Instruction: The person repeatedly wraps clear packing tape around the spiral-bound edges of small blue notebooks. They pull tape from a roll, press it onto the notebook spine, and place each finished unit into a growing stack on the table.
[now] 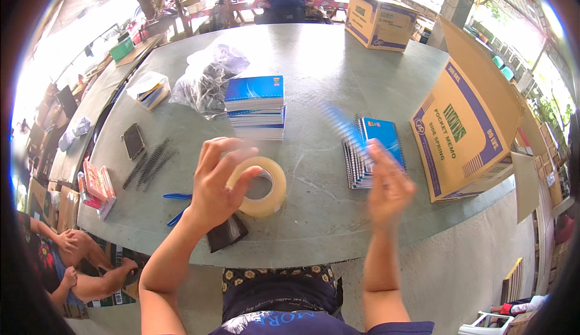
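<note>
My right hand (389, 184) is closed on a blue spiral notebook (345, 126), which is tilted and smeared by motion. Just behind it stands a short stack of blue spiral notebooks (385, 137). My left hand (217, 178) has its fingers apart and curved, with nothing in it. It hovers over the left edge of a roll of clear tape (278, 197) lying flat on the table. Beyond that hand rises a taller stack of blue notebooks (255, 90). Blue-handled pliers (176, 207) and a dark wallet-like pouch (227, 233) lie below my left forearm and wrist.
A large open cardboard box (462, 132) stands on the right; a closed box (380, 24) is at the back. Leftward are a clear plastic bag (208, 78), a white container (149, 88), a phone (133, 141), black spiral coils (148, 164) and red packets (98, 187). Another person sits at lower left.
</note>
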Demonstrator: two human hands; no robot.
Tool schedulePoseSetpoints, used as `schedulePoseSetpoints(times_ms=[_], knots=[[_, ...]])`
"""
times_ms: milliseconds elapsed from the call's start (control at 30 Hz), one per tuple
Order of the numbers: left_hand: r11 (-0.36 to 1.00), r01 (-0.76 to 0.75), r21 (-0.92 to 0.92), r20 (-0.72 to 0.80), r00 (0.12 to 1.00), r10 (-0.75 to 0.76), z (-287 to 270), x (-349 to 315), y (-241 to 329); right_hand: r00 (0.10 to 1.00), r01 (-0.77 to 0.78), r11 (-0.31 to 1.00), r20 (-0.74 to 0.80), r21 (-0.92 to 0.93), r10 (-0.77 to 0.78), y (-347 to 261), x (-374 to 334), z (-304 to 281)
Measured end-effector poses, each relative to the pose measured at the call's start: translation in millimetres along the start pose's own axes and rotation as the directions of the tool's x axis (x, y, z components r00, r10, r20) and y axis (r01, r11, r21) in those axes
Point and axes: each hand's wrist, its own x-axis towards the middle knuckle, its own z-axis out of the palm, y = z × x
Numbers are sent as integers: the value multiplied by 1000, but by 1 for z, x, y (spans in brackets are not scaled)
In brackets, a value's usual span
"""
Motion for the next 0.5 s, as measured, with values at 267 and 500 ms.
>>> schedulePoseSetpoints(times_ms=[267, 500], knots=[[997, -44, -56, 135, 990, 51, 23, -20, -1, 888, 40, 826, 399, -562, 228, 51, -23, -64], [997, -40, -73, 177, 983, 53, 22, -22, -13, 892, 104, 859, 428, -501, 142, 55, -23, -50]])
